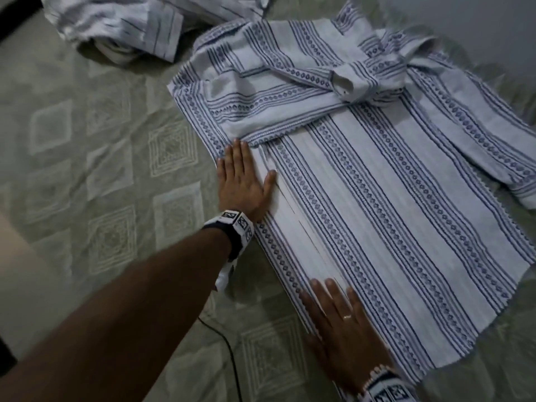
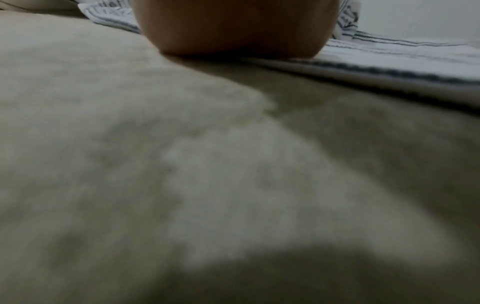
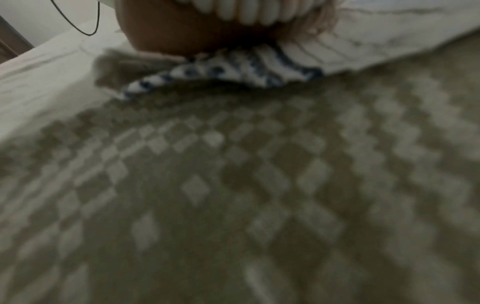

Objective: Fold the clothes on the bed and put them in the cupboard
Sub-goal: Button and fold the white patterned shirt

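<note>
A white shirt with blue patterned stripes [image 1: 377, 184] lies spread on the bed, its left side folded inward and one sleeve laid across the upper part. My left hand [image 1: 245, 178] presses flat on the folded left edge, just below the sleeve. Lower on the same edge, near the hem, my right hand [image 1: 339, 317] lies flat with straight fingers and a ring. The left wrist view shows the heel of the left hand [image 2: 233, 26] beside the shirt's edge [image 2: 402, 59]. In the right wrist view, the right hand [image 3: 176, 26] rests on the shirt's hem [image 3: 233, 67].
A second striped white garment [image 1: 116, 24] lies crumpled at the top left of the bed. The bed sheet [image 1: 101, 169] is pale green with square patterns. A thin black cable [image 1: 229, 352] crosses the sheet below my left forearm. A plain wall [image 1: 478, 24] rises behind the shirt.
</note>
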